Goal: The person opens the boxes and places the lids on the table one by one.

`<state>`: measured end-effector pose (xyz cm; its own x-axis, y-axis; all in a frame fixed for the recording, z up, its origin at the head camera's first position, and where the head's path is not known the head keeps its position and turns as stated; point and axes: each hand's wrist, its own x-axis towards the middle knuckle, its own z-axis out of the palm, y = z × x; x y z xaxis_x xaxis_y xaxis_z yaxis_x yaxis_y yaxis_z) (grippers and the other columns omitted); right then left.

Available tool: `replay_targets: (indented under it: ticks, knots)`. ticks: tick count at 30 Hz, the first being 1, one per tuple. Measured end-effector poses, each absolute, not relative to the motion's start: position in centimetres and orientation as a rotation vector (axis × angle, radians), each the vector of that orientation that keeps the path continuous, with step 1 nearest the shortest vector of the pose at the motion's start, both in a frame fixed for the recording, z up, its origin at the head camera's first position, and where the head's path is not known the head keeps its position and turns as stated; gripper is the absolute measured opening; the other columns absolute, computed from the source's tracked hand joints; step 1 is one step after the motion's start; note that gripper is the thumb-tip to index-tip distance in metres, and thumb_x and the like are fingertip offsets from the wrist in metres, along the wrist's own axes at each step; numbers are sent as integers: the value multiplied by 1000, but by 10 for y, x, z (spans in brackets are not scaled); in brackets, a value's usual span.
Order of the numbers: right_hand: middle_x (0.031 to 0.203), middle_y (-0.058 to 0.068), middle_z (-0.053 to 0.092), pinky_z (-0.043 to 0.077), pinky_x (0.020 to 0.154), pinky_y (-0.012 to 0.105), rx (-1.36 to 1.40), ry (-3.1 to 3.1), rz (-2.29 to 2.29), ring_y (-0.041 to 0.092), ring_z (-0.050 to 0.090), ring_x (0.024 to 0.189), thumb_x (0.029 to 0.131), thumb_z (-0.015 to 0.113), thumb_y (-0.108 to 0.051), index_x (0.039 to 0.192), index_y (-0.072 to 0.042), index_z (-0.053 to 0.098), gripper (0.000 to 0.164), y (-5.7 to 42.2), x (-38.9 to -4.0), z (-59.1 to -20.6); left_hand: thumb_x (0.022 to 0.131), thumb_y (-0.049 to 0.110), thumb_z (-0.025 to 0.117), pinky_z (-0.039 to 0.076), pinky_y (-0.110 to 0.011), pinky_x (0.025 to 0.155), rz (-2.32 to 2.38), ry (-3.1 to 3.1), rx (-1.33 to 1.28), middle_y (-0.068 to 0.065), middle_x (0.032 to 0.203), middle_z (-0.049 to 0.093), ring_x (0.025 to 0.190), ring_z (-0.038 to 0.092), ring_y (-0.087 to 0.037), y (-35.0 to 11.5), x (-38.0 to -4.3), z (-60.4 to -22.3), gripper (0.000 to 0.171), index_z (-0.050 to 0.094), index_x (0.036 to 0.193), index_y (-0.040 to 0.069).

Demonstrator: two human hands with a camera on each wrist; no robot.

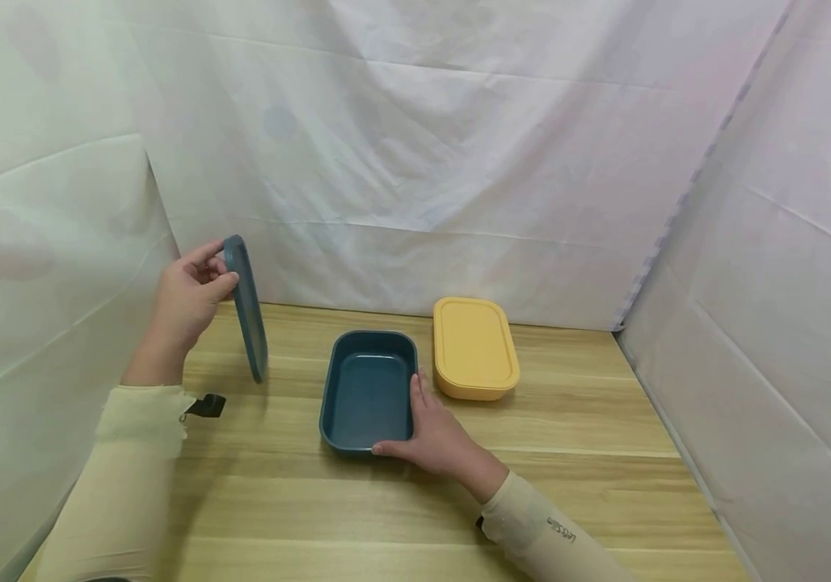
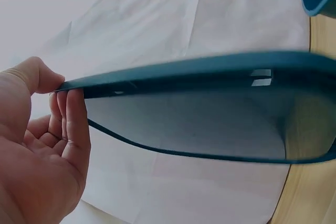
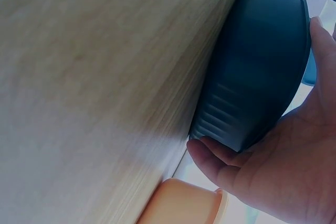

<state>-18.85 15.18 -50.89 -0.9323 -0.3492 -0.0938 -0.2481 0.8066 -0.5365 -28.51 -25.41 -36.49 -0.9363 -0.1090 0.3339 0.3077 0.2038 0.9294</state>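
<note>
My left hand [image 1: 186, 301] pinches a dark blue box lid [image 1: 248, 311] between thumb and fingers at one end. The lid is held up nearly on edge above the table's left part; its clear-looking flat panel and blue rim show in the left wrist view. At the middle of the table stands the open dark blue lunch box [image 1: 372, 396], with nothing inside it. My right hand [image 1: 439, 432] holds this box round its near right corner, the thumb at the near rim and the fingers against the right wall [image 3: 252, 72].
A yellow lunch box [image 1: 475, 347] with its lid on stands just right of the blue one, near my right fingertips. The wooden table [image 1: 575, 453] is bordered by white cloth [image 1: 415, 162] at the back and on both sides.
</note>
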Motion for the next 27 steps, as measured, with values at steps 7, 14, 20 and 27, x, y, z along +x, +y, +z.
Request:
replay_targets:
  ticks: [7,14,20,27]
  knots:
    - [186,10,-5,34,128,56,-470,2805,-795,36,18,168,81,75,-90,178,-8,4,146,151,-188,-508,104,5,63,49,-14,70,-1553,-2278,-135,5,103,57,91,54,-11,-254,-285,-365,63,52,166,7]
    - [186,11,-5,34,128,56,-466,2805,-797,36,17,168,80,75,-90,178,-8,3,147,151,-189,-510,101,5,63,46,-13,68,-1463,-2295,-105,6,100,57,87,55,-9,-256,-283,-366,63,53,164,3]
    - [186,12,-4,35,127,56,-465,2810,-798,37,18,168,81,76,-89,178,-8,3,146,151,-190,-511,100,7,63,47,-12,70,-1381,-2323,-70,-1,103,58,88,56,-10,-254,-281,-365,66,50,165,3]
    - [186,12,-4,34,128,56,-466,2807,-792,37,18,168,80,74,-91,178,-8,4,147,152,-190,-511,100,11,61,46,-13,67,-1248,-2364,-51,-9,108,60,93,57,-17,-253,-281,-366,66,51,164,2]
